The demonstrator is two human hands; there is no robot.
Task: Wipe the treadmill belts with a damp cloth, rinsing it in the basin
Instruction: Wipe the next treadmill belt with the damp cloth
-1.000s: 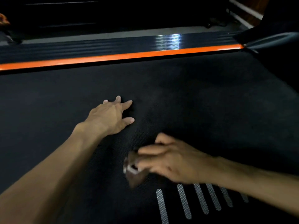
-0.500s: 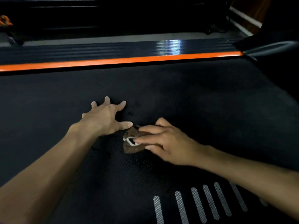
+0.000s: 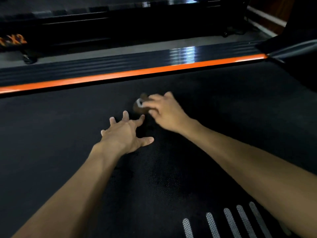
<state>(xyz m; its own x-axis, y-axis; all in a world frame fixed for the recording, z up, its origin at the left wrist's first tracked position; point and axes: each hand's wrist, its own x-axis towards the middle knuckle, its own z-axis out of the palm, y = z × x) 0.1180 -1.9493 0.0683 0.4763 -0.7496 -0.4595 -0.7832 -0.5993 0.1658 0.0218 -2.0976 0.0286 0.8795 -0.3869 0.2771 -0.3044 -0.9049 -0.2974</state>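
The black treadmill belt [image 3: 223,103] fills most of the head view. My right hand [image 3: 165,111] presses a small brown cloth [image 3: 139,107] with a white loop onto the belt, just past the middle; both are blurred by motion. My left hand [image 3: 126,134] lies flat on the belt with its fingers spread, directly below and left of the cloth, and holds nothing. The basin is not in view.
An orange stripe [image 3: 120,75] and a ribbed black side rail [image 3: 96,65] run along the belt's far edge. Behind them lie grey floor and another dark machine. Silver stripes [image 3: 229,222] mark the belt at the bottom right. A dark upright stands at the far right.
My right hand has swept the cloth away from me across the belt, from near the silver stripes to beyond my left hand. My left hand stayed flat with fingers spread wider.
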